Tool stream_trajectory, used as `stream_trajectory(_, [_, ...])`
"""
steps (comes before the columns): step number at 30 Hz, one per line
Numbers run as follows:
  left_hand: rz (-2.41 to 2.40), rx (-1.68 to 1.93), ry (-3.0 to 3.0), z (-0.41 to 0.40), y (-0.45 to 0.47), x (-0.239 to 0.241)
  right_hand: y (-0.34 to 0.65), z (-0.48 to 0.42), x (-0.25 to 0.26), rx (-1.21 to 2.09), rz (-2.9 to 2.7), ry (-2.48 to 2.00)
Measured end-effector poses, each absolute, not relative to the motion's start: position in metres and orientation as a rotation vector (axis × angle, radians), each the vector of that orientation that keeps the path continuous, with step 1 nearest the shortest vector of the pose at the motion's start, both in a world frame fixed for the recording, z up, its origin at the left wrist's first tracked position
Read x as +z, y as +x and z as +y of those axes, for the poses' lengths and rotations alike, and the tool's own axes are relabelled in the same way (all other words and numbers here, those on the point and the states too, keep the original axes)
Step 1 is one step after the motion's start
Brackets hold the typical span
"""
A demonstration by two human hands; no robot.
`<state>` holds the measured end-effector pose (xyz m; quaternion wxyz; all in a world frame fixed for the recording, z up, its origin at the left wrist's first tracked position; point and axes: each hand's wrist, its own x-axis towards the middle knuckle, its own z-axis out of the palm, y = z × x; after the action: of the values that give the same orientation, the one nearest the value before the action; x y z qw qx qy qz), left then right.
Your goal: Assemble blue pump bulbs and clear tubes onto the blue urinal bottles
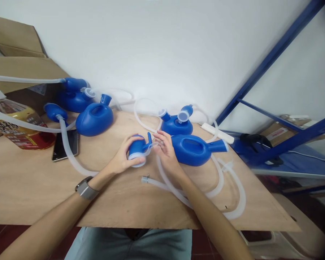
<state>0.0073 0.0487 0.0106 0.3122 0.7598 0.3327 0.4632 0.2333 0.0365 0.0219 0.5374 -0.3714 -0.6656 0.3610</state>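
Note:
My left hand (124,155) is wrapped around a blue plastic funnel piece (136,145) that has a white rim facing down toward me and a blue side spout. From its rim a translucent strap (151,146) runs to my right hand (165,148), whose thumb and fingertips close on the strap's end. Just right of that hand lies a blue urinal bottle (191,150) with its neck pointing right. A clear hose (162,185) with a metal clamp at its end curves over the table below my hands.
Behind stands another blue bottle (176,125) with a capped funnel. More blue bottles (94,119) and hoses are at left, beside a phone (65,145), a drink bottle (24,126) and a cardboard box (21,68). A blue metal rack (273,47) rises at right.

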Motion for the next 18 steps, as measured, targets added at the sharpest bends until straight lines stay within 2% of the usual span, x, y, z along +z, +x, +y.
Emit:
stream_trajectory(10, [1.032,1.265,2.062,0.051,0.007,0.002,0.232,0.032,0.033,0.907,-1.483,-1.031])
stream_trajectory(18, [1.005,1.310,2.082,0.047,0.012,0.003,0.234,0.038,0.035,1.346,-1.365,-0.965])
